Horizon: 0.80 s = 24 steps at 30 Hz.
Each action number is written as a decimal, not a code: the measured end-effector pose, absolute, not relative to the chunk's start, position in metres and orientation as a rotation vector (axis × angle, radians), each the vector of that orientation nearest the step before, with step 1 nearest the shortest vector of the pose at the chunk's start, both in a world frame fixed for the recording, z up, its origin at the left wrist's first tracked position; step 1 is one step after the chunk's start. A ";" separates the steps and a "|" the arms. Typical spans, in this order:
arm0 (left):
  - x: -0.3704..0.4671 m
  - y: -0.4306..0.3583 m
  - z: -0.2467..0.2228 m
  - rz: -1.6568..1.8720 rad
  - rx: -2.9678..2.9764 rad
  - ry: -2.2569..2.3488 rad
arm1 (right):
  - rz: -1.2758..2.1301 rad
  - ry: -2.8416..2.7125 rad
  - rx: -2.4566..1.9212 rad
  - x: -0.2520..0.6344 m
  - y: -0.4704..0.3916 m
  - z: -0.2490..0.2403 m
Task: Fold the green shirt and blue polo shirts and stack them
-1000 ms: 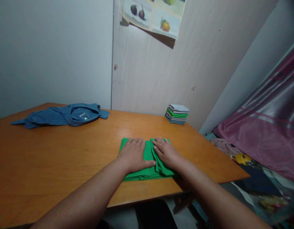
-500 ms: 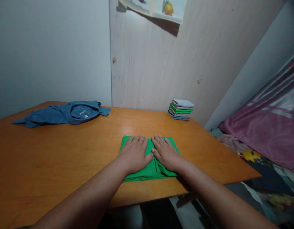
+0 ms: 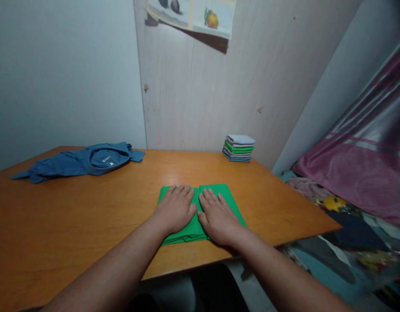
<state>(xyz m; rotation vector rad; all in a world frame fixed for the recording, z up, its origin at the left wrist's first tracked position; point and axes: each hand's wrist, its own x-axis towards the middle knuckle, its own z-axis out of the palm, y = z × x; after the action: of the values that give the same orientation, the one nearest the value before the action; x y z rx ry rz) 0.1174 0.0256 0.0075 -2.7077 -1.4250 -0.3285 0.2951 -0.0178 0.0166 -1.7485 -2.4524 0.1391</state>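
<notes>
A folded green cloth garment [image 3: 196,221] lies flat near the front edge of the wooden table [image 3: 99,212]. My left hand [image 3: 177,208] rests palm down on its left part, fingers stretched forward. On the right part lies my right hand [image 3: 217,216], also flat with the fingers out. The thumbs point toward each other with a narrow strip of green between them. A fold line runs down the middle of the cloth, partly hidden by my right hand.
At the back left lies a loosely bunched blue T-shirt [image 3: 86,161], its collar facing up. A small stack of folded clothes [image 3: 239,148] stands at the back right. Beyond the table's right edge hangs a shiny pink cloth [image 3: 346,173] above assorted items.
The creases under my right hand have been smoothed, and the right part of the green cloth now lies flatter. Both hands stay on it. The view has shifted slightly right.
</notes>
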 end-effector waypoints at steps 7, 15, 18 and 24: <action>0.116 0.024 0.010 -0.364 -2.698 -1.392 | 0.200 -2.413 -1.680 0.294 -0.015 0.012; 0.116 0.021 0.011 -0.464 -2.666 -1.345 | 0.176 -1.885 -1.670 0.345 -0.017 0.024; 0.117 0.018 0.016 -0.496 -2.640 -1.316 | 0.105 -1.791 -1.901 0.370 -0.030 0.023; 0.120 0.009 0.027 -0.497 -2.530 -1.416 | 0.180 -1.860 -2.200 0.383 -0.053 0.019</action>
<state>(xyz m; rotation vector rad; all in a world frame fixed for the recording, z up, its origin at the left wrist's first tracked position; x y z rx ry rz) 0.1205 0.0095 0.0266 -2.5300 -1.4163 -0.4973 0.3831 -0.0533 0.0191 -2.1996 -1.8595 0.1801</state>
